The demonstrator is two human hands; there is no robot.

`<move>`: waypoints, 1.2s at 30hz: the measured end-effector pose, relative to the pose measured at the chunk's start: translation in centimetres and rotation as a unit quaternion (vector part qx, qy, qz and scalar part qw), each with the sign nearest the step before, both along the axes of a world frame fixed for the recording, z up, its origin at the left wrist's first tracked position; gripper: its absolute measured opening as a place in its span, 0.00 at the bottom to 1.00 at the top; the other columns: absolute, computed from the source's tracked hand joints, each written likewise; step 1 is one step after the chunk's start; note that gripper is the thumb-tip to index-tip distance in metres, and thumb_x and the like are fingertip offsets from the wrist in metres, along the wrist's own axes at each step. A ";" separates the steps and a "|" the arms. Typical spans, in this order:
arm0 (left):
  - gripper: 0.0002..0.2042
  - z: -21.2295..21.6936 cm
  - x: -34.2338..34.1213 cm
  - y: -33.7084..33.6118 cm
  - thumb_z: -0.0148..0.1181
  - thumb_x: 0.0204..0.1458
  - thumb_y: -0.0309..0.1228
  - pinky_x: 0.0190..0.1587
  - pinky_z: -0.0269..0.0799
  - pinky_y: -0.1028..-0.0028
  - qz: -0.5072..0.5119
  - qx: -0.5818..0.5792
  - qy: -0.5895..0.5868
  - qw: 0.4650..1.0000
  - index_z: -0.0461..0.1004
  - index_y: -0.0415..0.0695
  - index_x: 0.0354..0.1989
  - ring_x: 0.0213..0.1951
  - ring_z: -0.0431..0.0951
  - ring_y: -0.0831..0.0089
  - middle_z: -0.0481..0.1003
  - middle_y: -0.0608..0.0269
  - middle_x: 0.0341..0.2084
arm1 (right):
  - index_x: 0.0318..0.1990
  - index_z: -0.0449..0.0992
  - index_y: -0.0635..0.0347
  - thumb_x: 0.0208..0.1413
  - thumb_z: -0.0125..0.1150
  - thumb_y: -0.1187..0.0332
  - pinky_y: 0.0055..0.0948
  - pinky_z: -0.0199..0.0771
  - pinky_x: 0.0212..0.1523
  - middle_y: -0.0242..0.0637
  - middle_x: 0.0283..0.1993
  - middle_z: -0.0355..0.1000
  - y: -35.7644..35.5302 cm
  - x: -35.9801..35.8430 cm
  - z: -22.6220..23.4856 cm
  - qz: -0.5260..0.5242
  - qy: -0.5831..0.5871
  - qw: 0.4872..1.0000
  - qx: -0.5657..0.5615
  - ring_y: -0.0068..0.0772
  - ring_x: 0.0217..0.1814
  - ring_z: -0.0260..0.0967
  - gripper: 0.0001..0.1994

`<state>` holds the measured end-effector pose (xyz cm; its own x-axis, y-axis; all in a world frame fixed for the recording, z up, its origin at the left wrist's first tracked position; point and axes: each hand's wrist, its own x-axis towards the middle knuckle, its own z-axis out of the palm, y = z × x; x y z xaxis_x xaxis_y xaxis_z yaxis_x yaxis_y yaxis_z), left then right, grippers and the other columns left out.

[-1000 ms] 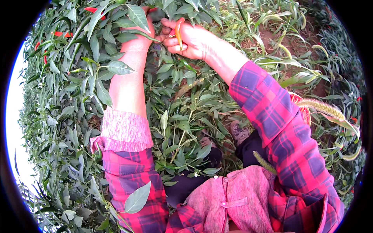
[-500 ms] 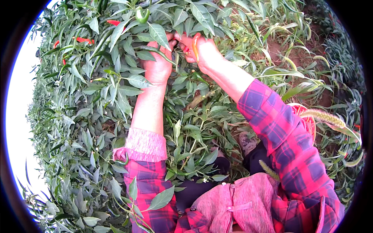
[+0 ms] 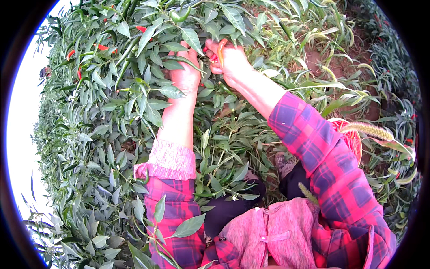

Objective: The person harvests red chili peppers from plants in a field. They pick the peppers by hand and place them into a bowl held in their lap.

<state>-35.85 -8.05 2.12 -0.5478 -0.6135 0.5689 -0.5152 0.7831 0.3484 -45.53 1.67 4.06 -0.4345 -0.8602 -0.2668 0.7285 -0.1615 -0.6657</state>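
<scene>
My right hand [image 3: 230,62] is closed around chili peppers at the upper middle. An orange-red chili pepper [image 3: 220,53] sticks up across its fingers, and bits of red show in its grip. Just left of it, my left hand [image 3: 186,71] reaches into the chili plant [image 3: 148,101]. Its fingers look curled, but leaves partly cover them, so what they hold is hidden. A long green chili pepper [image 3: 183,61] hangs in front of the left hand. Above it is a curled pale green chili pepper [image 3: 180,17].
A container of red chili peppers [image 3: 351,141] stands beyond my right sleeve, partly hidden. A bristly grass head [image 3: 369,130] leans over it. Red chili peppers [image 3: 102,47] hang among leaves at the upper left. Weeds and brown soil [image 3: 329,62] lie to the right.
My hands were touching at the fingertips and are now slightly apart. The right hand has shifted a little left, keeping its chili peppers. The view has shifted slightly.
</scene>
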 end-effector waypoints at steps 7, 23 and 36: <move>0.15 8.0 2.9 8.3 0.59 0.46 0.18 0.38 0.74 0.63 -0.068 -0.102 -0.032 0.992 0.72 0.37 0.44 0.32 0.77 0.54 0.76 0.51 0.33 | 0.30 0.69 0.60 0.63 0.54 0.66 0.16 0.41 0.12 0.24 0.20 0.57 5.9 -2.4 1.6 0.367 -0.069 0.927 0.047 0.13 0.14 0.46 0.10; 0.13 12.5 5.0 -3.6 0.62 0.54 0.32 0.39 0.70 0.77 0.044 0.076 -0.005 0.996 0.77 0.43 0.47 0.30 0.73 0.78 0.79 0.65 0.30 | 0.38 0.70 0.65 0.56 0.56 0.65 0.53 0.69 0.37 0.59 0.30 0.72 45.0 -15.5 -4.5 -0.103 0.661 0.544 0.506 0.62 0.38 0.72 0.10; 0.13 12.0 10.5 -12.5 0.52 0.58 0.30 0.37 0.69 0.77 -0.050 0.363 0.102 0.925 0.74 0.38 0.48 0.33 0.74 0.77 0.76 0.63 0.35 | 0.49 0.74 0.62 0.59 0.52 0.56 0.42 0.66 0.57 0.51 0.49 0.72 48.9 -13.0 -9.5 -0.092 0.629 0.611 0.473 0.49 0.55 0.68 0.19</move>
